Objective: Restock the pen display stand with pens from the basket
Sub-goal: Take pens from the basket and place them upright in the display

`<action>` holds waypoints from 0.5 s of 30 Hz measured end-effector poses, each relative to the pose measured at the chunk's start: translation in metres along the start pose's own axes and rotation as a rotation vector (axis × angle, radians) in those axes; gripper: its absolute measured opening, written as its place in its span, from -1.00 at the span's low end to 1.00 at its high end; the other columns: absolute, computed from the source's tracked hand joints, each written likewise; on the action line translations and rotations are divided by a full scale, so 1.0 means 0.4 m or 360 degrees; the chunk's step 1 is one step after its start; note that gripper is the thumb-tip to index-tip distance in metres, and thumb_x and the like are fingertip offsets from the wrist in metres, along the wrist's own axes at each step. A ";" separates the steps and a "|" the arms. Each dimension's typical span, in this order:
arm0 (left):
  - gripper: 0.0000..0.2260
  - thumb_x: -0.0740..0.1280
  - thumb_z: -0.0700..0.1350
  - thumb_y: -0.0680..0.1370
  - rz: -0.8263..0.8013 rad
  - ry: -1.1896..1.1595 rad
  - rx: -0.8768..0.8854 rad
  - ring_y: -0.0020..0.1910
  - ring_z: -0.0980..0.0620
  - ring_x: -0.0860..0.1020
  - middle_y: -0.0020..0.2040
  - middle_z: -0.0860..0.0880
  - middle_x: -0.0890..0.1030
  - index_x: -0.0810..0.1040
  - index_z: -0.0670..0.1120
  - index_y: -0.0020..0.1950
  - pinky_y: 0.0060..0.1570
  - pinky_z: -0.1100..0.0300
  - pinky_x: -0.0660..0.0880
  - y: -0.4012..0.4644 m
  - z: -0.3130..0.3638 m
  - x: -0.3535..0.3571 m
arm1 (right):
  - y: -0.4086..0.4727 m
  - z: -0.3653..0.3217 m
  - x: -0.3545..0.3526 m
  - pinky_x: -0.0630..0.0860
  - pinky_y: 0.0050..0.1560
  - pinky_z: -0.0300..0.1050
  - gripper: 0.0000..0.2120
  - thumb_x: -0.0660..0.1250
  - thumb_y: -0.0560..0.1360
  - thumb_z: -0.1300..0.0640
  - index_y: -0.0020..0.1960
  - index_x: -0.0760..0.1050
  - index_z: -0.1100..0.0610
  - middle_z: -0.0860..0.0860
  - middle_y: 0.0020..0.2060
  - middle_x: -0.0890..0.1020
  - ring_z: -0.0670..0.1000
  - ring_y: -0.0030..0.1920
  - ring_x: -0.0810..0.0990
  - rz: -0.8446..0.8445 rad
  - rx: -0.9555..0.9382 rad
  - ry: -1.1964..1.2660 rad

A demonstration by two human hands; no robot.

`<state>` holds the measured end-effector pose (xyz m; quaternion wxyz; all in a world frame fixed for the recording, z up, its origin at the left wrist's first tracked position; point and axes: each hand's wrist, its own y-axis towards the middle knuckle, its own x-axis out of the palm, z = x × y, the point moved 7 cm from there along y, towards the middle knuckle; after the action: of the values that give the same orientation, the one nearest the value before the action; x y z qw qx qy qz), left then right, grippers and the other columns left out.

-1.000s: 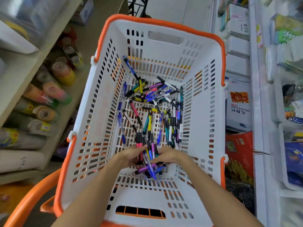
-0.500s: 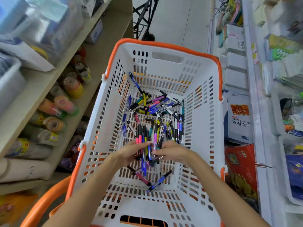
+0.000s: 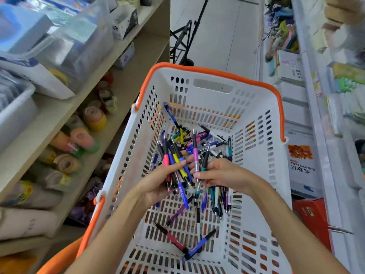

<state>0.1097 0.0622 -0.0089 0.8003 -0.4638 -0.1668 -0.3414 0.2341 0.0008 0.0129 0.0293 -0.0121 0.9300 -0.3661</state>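
Left hand [image 3: 158, 182]: palm up above the middle of the basket, fingers and thumb curled round a fanned bundle of pens [image 3: 174, 167]. Pink, blue, yellow and black barrels show in the grip.

Right hand [image 3: 221, 176]: just right of the left hand, fingertips almost touching it; thumb and fingers pinch a purple pen [image 3: 196, 157] and a teal pen [image 3: 203, 165] at mid-barrel.

Held pens, orientation: long axes run near to far, leaning slightly left. Black grip ends and tips point far and upward; clicker ends hang toward the near side, below the palms. The two pinched pens lie roughly parallel to the bundle and against its right edge, so merging them calls for a short leftward pass. Judged: both hands are equally close to the bundle; the right is the nearer to the loose stock.

Loose pens [image 3: 199, 141]: a heap on the basket floor, far of the hands, axes mixed, many slanting left to right. More lie beneath the right wrist, and a few strays [image 3: 189, 246] sit on the near floor, well apart from the heap.

Basket [image 3: 254, 123]: white perforated walls, orange rim, filling the centre of the view.

Pen display stand: not in view; its direction from the hands cannot be told.

Surroundings: shelf of tape rolls [image 3: 85, 141] to the left, stationery shelving [image 3: 300, 171] to the right.
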 end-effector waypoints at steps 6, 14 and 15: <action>-0.75 0.28 -0.19 0.56 -0.0038 0.0123 -0.0011 -0.03 -0.01 0.65 0.12 -0.16 0.65 0.59 -0.15 0.21 -0.03 0.11 0.61 0.006 0.003 0.002 | -0.026 -0.011 0.023 0.53 -0.04 -0.23 -0.80 0.28 0.57 0.20 0.16 0.57 0.17 0.04 -0.08 0.69 -0.13 -0.22 0.59 -0.0231 -0.0016 0.0097; -0.62 0.39 -0.10 0.39 0.0074 0.0194 0.0138 -0.15 0.02 0.67 0.02 -0.17 0.67 0.57 -0.20 0.18 -0.29 0.21 0.59 0.005 0.023 -0.009 | -0.036 -0.024 0.047 0.44 -0.09 -0.25 -0.76 0.20 0.61 0.12 0.20 0.54 0.16 -0.07 -0.19 0.58 -0.12 -0.16 0.50 -0.0399 -0.0039 -0.0084; -0.65 0.40 -0.09 0.39 0.0086 0.0219 0.0142 -0.19 0.03 0.67 -0.04 -0.15 0.69 0.58 -0.21 0.13 -0.32 0.22 0.58 0.004 0.024 -0.010 | -0.037 -0.027 0.050 0.44 -0.12 -0.27 -0.75 0.18 0.62 0.12 0.20 0.54 0.16 -0.09 -0.21 0.57 -0.15 -0.17 0.51 -0.0410 -0.0057 -0.0083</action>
<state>0.1085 0.0725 -0.0071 0.8387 -0.4074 -0.1140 -0.3430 0.2134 -0.0037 0.0298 0.0059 -0.1414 0.9261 -0.3497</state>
